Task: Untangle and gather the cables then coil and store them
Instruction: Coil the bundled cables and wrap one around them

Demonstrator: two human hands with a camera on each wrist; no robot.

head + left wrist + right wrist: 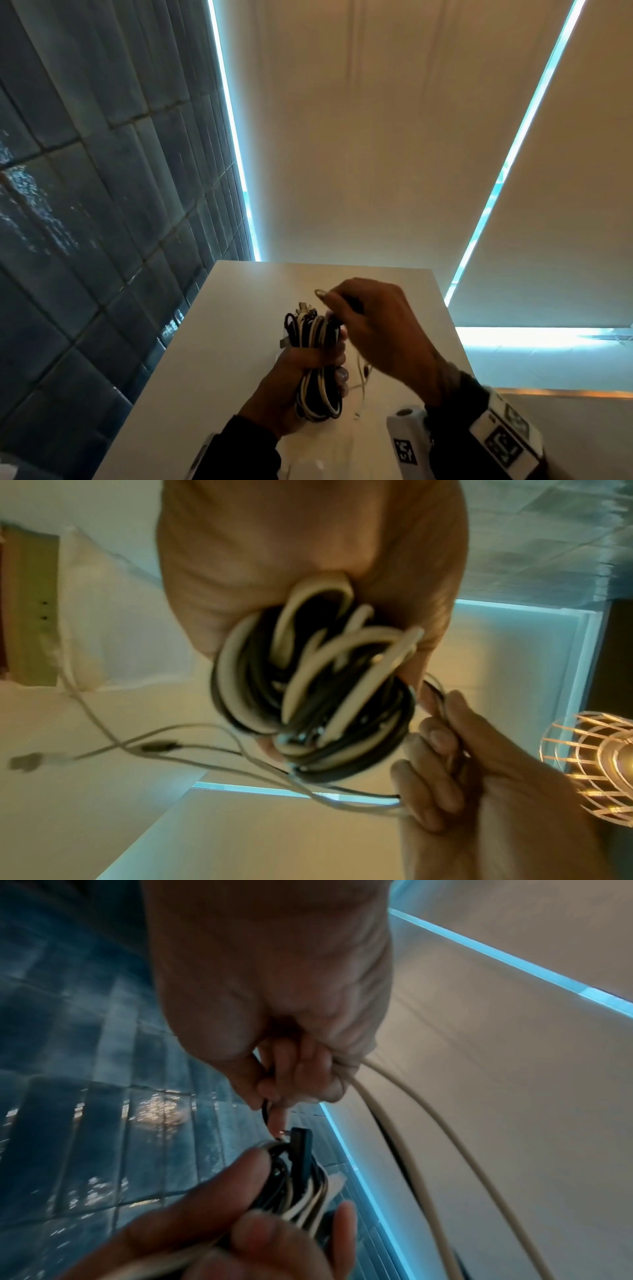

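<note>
A coiled bundle of black and white cables [317, 359] is held upright above the white table [212, 342]. My left hand [301, 373] grips the bundle round its middle; the left wrist view shows the coil [308, 691] filling the palm. My right hand [373, 325] is just right of the bundle's top and pinches thin loose cable strands [322, 294]. Those thin cables [205, 758] trail off below the coil with small plugs [25, 762] at their ends. In the right wrist view the right fingers [291, 1080] curl round the thin cables [411, 1123], next to a black connector [301, 1148] on the bundle.
A dark tiled wall [85, 205] stands to the left of the table. Closed pale roller blinds [359, 137] with bright gaps hang behind it. A wire-cage lamp [596, 764] glows at the right edge of the left wrist view.
</note>
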